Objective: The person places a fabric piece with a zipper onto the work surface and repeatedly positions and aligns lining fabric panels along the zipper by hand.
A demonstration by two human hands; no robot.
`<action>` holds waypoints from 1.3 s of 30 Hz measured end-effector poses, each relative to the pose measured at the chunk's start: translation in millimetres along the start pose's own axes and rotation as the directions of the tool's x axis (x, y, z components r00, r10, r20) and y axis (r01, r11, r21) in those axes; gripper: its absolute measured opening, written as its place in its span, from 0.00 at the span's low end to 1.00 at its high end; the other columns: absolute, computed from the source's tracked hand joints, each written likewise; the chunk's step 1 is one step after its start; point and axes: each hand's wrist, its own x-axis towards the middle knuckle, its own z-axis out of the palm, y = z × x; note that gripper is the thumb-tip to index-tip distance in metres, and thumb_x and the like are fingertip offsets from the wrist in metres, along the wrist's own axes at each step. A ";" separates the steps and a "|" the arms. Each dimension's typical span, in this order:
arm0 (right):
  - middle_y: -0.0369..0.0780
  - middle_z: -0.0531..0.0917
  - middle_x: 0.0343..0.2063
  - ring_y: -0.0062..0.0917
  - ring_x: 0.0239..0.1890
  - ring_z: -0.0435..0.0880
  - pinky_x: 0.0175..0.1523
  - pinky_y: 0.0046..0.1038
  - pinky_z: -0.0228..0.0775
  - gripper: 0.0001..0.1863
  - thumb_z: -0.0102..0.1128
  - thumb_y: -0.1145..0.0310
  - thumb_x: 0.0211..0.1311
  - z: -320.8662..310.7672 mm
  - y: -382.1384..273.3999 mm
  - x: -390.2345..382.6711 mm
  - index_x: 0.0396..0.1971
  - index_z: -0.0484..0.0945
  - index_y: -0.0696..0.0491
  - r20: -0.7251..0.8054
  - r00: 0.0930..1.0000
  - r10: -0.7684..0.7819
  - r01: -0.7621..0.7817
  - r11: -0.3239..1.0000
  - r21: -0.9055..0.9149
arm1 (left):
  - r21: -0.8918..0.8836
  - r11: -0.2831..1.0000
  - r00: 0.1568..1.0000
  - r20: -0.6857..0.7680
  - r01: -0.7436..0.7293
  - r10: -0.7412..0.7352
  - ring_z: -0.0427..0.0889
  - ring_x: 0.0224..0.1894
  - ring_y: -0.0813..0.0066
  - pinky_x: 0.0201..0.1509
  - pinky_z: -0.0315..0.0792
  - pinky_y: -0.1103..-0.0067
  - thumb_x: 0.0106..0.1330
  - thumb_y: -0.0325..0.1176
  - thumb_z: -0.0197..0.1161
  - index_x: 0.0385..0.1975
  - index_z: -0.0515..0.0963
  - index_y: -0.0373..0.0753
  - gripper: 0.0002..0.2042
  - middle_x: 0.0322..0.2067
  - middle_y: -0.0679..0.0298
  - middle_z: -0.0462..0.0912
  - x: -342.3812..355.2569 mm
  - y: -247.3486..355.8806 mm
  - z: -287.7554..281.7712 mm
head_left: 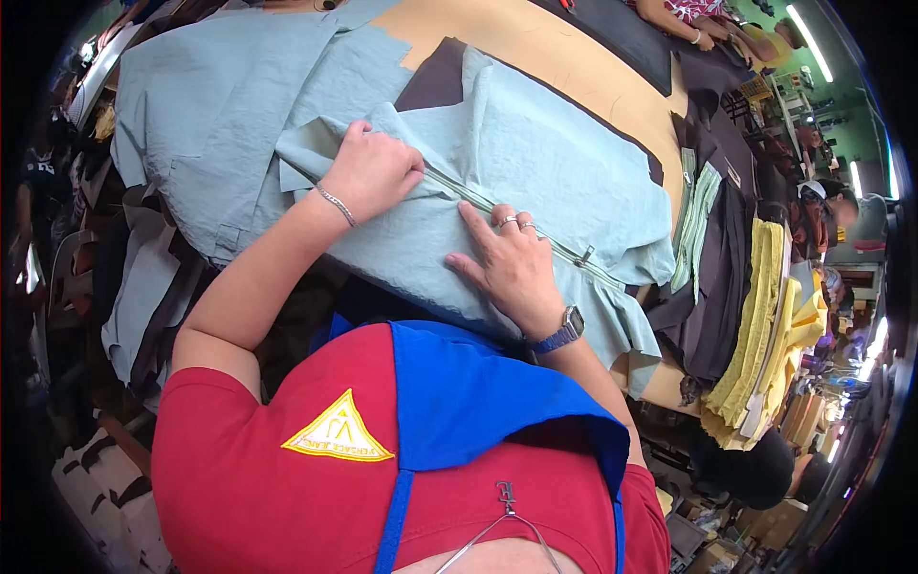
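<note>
The left hand (373, 170) is curling, pinching the pale blue cloth (564, 163) by its zip (448, 185). The right hand (512, 263) is lying open on the zip, holding nothing. The cloth is drooping over the worktop's (545, 48) near edge; its weight might start pulling the zip crooked.

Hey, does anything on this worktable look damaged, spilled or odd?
Nothing stands out as damaged or spilled. The pale blue cloth is merely rumpled and folded up beside the left hand, near the zipper.

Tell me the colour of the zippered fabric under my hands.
The zippered fabric is pale blue-green, seen best in the head view.
</note>
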 end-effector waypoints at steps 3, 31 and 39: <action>0.44 0.78 0.50 0.40 0.48 0.80 0.44 0.40 0.77 0.36 0.66 0.42 0.63 -2.3 -1.9 -0.1 0.68 0.75 0.44 0.004 1.000 -0.003 0.003 1.000 -0.004 | 0.045 0.998 0.999 -0.024 -0.045 0.046 0.87 0.44 0.64 0.67 0.64 0.59 0.69 0.40 0.67 0.40 0.87 0.48 0.07 0.35 0.63 0.90 -0.2 -2.9 3.4; 0.44 0.78 0.50 0.40 0.49 0.80 0.44 0.41 0.77 0.37 0.67 0.42 0.63 -3.9 -1.3 0.6 0.68 0.75 0.44 0.015 1.000 0.007 -0.007 1.000 -0.002 | -0.205 0.977 0.998 0.041 0.057 -0.050 0.88 0.39 0.66 0.49 0.73 0.67 0.63 0.39 0.72 0.42 0.86 0.49 0.10 0.32 0.67 0.89 9.9 -11.2 0.1; 0.44 0.79 0.49 0.39 0.48 0.80 0.44 0.39 0.77 0.37 0.67 0.42 0.62 -2.9 0.2 1.2 0.68 0.75 0.44 -0.009 1.000 -0.004 0.004 1.000 -0.016 | -0.297 0.944 0.985 0.137 0.146 -0.109 0.89 0.39 0.65 0.46 0.76 0.68 0.62 0.41 0.73 0.43 0.87 0.50 0.11 0.32 0.66 0.89 12.4 -15.6 -1.4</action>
